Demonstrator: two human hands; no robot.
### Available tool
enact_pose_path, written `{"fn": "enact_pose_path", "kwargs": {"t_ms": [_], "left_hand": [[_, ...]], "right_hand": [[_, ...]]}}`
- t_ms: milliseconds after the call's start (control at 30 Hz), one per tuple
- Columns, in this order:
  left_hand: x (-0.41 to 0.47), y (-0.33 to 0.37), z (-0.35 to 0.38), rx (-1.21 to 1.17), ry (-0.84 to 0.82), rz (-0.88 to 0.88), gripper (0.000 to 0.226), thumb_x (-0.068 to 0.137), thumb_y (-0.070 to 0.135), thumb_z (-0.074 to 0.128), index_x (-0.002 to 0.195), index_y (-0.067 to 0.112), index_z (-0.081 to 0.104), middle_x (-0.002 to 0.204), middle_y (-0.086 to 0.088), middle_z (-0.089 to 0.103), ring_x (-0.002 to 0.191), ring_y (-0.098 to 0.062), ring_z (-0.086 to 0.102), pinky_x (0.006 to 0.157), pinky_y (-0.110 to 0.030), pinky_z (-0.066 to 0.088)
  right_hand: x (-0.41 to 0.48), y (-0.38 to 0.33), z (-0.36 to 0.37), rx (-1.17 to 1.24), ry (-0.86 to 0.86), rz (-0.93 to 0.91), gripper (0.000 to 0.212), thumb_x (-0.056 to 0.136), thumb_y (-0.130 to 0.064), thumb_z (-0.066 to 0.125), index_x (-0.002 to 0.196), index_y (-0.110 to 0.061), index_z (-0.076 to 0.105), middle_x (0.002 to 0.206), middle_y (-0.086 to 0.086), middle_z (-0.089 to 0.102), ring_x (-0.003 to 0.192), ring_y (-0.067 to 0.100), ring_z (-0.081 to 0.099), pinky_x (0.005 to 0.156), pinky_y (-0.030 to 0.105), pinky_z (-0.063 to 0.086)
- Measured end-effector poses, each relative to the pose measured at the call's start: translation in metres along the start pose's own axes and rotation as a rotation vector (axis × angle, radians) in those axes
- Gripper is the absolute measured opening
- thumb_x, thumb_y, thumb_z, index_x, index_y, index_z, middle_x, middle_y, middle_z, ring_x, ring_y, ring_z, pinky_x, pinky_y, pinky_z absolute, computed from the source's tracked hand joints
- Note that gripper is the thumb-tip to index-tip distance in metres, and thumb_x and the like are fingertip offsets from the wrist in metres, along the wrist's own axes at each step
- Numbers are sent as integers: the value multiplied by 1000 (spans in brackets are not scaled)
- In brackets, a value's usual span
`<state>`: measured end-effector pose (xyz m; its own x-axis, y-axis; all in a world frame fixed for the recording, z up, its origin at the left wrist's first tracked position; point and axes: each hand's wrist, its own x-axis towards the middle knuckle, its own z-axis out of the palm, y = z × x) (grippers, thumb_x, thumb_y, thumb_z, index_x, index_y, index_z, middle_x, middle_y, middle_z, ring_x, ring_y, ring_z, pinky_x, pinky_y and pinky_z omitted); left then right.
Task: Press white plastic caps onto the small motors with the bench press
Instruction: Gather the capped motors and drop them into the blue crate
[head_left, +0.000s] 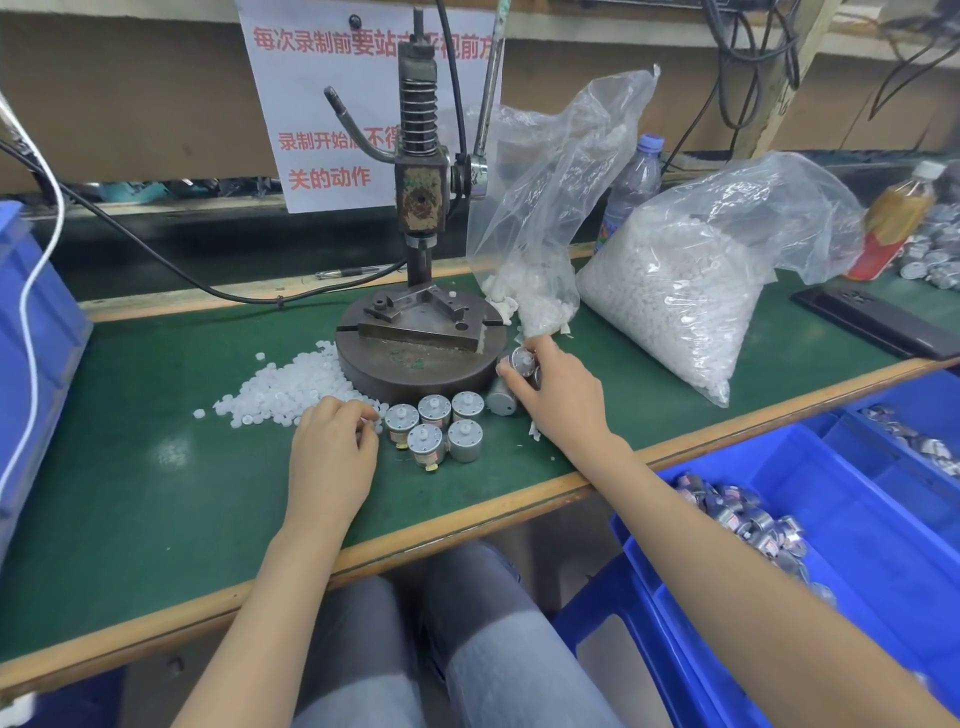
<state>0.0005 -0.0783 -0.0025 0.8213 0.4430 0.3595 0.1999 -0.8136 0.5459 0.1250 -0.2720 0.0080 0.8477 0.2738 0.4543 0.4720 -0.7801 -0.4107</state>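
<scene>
The bench press (420, 208) stands at the middle of the green table, its round steel base (374, 364) carrying a V-shaped jig. A heap of white caps (291, 387) lies left of the base. Several small silver motors (435, 426) stand upright in front of the base, each with a white cap on top. My left hand (332, 452) rests at the heap's near edge and pinches white caps between its curled fingers. My right hand (558, 392) grips a motor (521, 360) right of the base, beside another motor lying on its side (501, 400).
Two clear bags of white caps (670, 291) sit right of the press, with a water bottle (631, 187) behind. A black phone (872, 319) lies far right. Blue bins of motors (810, 525) stand at the lower right, another blue bin (31, 332) at the left.
</scene>
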Motion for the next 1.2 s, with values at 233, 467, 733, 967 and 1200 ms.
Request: {"fn": "enact_pose_path", "kwargs": {"t_ms": [233,467,733,967,1200], "left_hand": [[0,0,0,3,9,14,15,85,1,53,92,4,66,88,-12,55,90,-31,47,80,-37,36],[0,-1,1,3,16,15,15,86,1,53,92,5,66,87,-10,54,90,-29,46,79,-36,35],[0,-1,0,18,15,19,16,86,2,52,93,5,66,86,-10,53,89,-29,45,79,-36,36],[-1,0,-1,67,-6,39,18,88,2,50,97,3,65,94,-16,56,93,-33,45,81,-38,36],[-2,1,-1,62,-1,42,17,88,3,51,97,2,65,94,-16,57,93,-33,45,82,-38,36]], "right_hand": [[4,5,1,115,65,125,37,89,-42,56,106,-10,48,81,7,61,79,29,56,58,32,35],[4,6,4,108,59,136,38,90,-41,56,110,-8,50,78,7,62,74,28,56,58,32,35],[2,11,-8,573,106,405,30,83,-42,65,98,-18,53,67,-5,60,49,-3,57,55,15,41],[-14,21,-34,810,206,548,22,80,-42,68,84,-25,55,69,1,66,47,1,56,40,22,47],[-54,71,-83,810,376,609,20,81,-38,68,87,-22,57,52,-7,62,42,3,51,40,15,40]]}}
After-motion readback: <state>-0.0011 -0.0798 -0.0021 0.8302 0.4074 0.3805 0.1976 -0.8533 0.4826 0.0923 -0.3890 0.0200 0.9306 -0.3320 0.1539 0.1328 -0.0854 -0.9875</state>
